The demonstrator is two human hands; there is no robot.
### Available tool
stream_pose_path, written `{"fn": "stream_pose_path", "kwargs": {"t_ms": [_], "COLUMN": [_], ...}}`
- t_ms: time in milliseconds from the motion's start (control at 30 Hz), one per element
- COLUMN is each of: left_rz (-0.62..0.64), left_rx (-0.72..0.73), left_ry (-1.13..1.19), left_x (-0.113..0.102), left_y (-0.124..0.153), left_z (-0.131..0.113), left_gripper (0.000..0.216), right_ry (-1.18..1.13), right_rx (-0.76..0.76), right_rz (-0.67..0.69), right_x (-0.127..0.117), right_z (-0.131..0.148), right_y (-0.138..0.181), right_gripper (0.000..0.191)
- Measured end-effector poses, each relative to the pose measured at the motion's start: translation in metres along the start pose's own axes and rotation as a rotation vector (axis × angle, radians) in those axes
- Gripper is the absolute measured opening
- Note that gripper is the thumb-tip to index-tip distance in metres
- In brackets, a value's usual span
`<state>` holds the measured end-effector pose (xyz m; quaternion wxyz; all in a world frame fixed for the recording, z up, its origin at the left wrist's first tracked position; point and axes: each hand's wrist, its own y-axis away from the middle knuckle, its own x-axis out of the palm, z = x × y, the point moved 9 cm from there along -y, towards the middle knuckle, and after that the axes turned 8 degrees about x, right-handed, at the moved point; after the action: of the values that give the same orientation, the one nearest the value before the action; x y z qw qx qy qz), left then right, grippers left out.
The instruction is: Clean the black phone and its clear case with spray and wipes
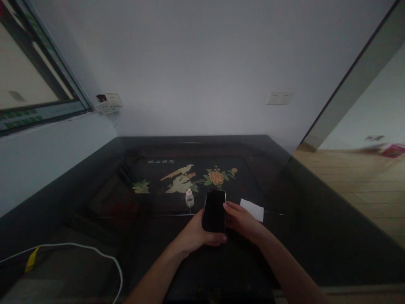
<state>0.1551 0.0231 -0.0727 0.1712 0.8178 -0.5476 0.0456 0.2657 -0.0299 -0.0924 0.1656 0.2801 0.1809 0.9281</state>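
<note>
A black smartphone (214,212) with a dark screen is held above the dark glossy table, its face turned up towards me. My left hand (198,230) is closed around its left side and lower end, the thumb lying below the bottom edge. At the right edge, my right hand (240,217) grips the phone too, with fingertips along its side. Just beyond the phone, to the left, stands a small clear bottle (189,198) with a white cap. A folded white cloth or tissue (253,210) lies beside my right hand.
The black table (316,236) has a bird-and-flower picture (217,177) on its top. A white cable (95,250) curves across the lower left, near a yellow strip (32,259). Wall sockets (280,98) sit behind the table; a window (34,63) is at the left.
</note>
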Motion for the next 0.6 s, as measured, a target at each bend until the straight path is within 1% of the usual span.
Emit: {"fn": "stream_pose_path", "kwargs": {"t_ms": [100, 233, 400, 600], "left_rz": [-0.012, -0.044, -0.053, -0.095], "left_rx": [-0.010, -0.030, -0.040, -0.041], "left_ry": [0.017, 0.023, 0.045, 0.077], "left_x": [0.0018, 0.0023, 0.0039, 0.0029], "left_y": [-0.0002, 0.0004, 0.0000, -0.0018], "left_z": [0.0018, 0.0030, 0.0030, 0.0070], "left_gripper": [0.093, 0.091, 0.092, 0.094], "right_ry": [0.070, 0.165, 0.196, 0.255], "right_rx": [0.012, 0.015, 0.014, 0.005], "right_rz": [0.005, 0.008, -0.007, -0.046], "right_x": [0.0034, 0.0037, 0.0025, 0.0003], "right_z": [0.0020, 0.0033, 0.0036, 0.0066], "right_y": [0.0024, 0.0031, 0.0028, 0.0043], "right_gripper": [0.038, 0.039, 0.040, 0.041]}}
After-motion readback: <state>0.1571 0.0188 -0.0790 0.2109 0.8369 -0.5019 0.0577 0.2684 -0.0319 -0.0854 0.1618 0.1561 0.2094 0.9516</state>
